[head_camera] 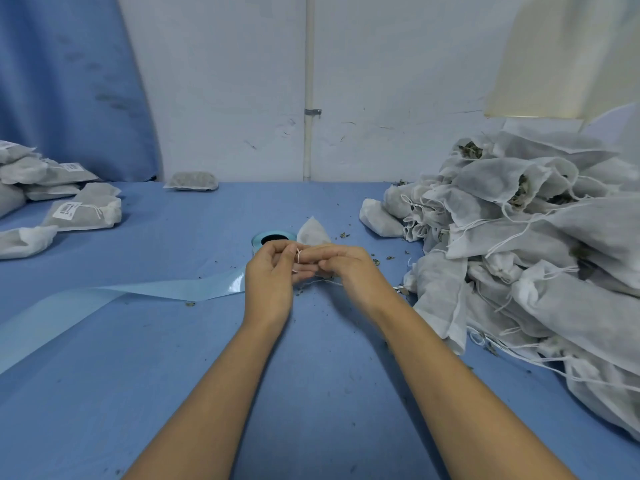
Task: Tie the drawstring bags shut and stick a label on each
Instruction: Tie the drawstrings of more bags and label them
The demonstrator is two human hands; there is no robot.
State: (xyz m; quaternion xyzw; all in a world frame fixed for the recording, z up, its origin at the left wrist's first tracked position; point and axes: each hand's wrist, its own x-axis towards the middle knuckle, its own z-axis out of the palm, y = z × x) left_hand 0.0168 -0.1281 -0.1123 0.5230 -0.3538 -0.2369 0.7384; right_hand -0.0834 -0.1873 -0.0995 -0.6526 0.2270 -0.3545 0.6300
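Observation:
A small white drawstring bag (312, 233) lies on the blue table just beyond my hands, mostly hidden by them. My left hand (272, 271) and my right hand (343, 268) meet over its neck, fingers curled, pinching the thin white drawstring (298, 256), which loops around a fingertip. Behind the hands stands a light blue label roll (268, 239), and its backing strip (104, 299) trails away to the left across the table.
A big heap of open, filled white bags (526, 244) with loose strings fills the right side. Tied, labelled bags (83, 209) lie at the far left, one more bag (191, 181) by the back wall. Herb crumbs dot the blue table (311, 393).

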